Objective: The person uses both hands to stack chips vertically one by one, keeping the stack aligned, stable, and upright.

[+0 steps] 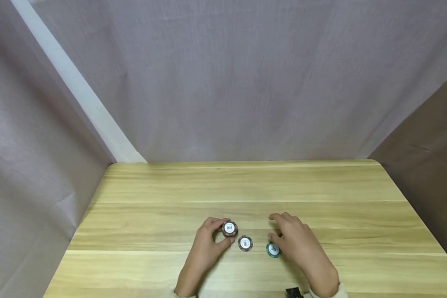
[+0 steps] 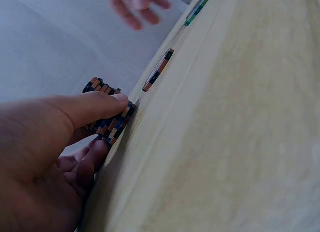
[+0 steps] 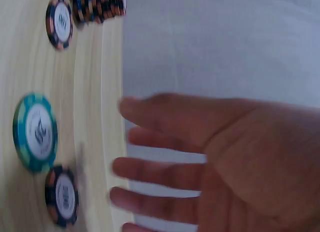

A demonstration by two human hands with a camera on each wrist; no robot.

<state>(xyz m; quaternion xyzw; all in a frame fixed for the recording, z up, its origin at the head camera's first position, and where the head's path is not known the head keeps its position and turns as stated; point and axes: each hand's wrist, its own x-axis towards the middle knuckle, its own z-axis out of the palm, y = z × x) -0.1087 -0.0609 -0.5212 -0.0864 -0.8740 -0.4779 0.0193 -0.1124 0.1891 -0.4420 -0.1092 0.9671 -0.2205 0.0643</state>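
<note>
A stack of black and orange poker chips [image 1: 229,228] stands on the table, its top chip marked 100. My left hand [image 1: 207,248] holds the stack between thumb and fingers. Some blue and white edges show low in the stack [image 2: 116,126] in the left wrist view. To its right lies a single chip [image 1: 245,243], also marked 100. My right hand [image 1: 298,242] hovers with spread fingers and nothing in them, over a green chip [image 1: 272,250] marked 20. Beside the green chip the right wrist view shows a dark chip [image 3: 62,197], largely covered by the hand in the head view.
The wooden table [image 1: 164,186] has grey fabric [image 1: 238,82] behind it and at both sides. A small black object [image 1: 293,292] is partly visible at the bottom edge, near the right wrist.
</note>
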